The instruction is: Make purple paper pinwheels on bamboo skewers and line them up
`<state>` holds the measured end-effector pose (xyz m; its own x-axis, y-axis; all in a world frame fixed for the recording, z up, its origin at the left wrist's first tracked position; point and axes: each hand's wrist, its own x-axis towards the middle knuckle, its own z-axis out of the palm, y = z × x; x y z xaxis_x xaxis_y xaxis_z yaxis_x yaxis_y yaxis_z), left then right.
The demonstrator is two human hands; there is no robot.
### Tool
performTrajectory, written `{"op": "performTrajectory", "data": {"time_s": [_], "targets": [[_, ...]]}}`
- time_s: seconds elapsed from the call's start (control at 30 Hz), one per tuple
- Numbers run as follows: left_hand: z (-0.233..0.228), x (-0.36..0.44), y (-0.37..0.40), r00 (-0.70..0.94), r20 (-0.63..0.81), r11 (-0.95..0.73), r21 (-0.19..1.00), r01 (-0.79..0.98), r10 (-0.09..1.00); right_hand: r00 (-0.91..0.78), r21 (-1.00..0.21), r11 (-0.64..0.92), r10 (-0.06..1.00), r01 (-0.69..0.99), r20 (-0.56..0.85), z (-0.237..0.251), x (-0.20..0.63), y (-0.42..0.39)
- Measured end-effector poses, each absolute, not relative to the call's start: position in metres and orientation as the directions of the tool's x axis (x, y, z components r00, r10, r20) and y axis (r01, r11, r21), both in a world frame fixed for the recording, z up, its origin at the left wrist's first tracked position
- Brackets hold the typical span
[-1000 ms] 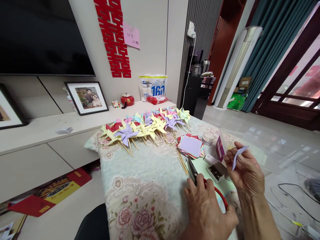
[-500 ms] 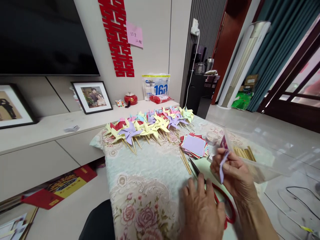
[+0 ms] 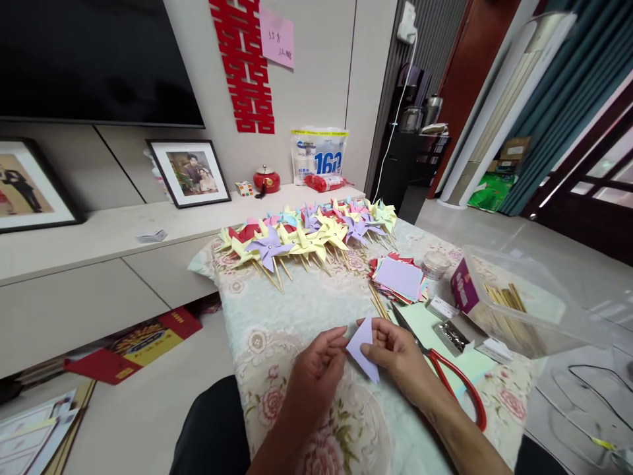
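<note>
Both hands meet at the near middle of the table (image 3: 297, 310), which is covered with a flowered cloth. The left hand (image 3: 316, 369) pinches the left edge of a small lilac paper piece (image 3: 362, 346) with its fingertips, and the right hand (image 3: 400, 353) grasps the right side of the same piece, so the paper is held just above the cloth between them. Just to the right of the right hand lie scissors with red handles (image 3: 452, 376), with the blades pointing far. Farther right there is a small open box of staples (image 3: 449, 335) and a clear plastic container (image 3: 524, 300) with wooden sticks inside. A stack of coloured paper squares (image 3: 399, 278) lies beyond the hands, and a long row of finished paper pinwheels (image 3: 306, 231) fills the far edge of the table.
</note>
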<state>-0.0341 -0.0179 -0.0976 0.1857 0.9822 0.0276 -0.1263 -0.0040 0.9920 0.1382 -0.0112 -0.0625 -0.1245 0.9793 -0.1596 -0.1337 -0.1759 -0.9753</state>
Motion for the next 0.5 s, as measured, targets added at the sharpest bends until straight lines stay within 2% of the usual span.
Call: {"op": "performTrajectory", "data": {"time_s": [0.23, 0.5], "targets": [[-0.093, -0.033, -0.016, 0.254, 0.067, -0.01, 0.976, -0.219, 0.965, -0.146, -0.967, -0.206, 0.972, -0.15, -0.184, -0.065, 0.136, -0.015], [-0.078, -0.031, -0.018, 0.273, 0.029, 0.066, 0.941, -0.331, 0.961, -0.169, -0.957, -0.213, 0.969, -0.196, -0.181, -0.064, 0.135, -0.016]]}}
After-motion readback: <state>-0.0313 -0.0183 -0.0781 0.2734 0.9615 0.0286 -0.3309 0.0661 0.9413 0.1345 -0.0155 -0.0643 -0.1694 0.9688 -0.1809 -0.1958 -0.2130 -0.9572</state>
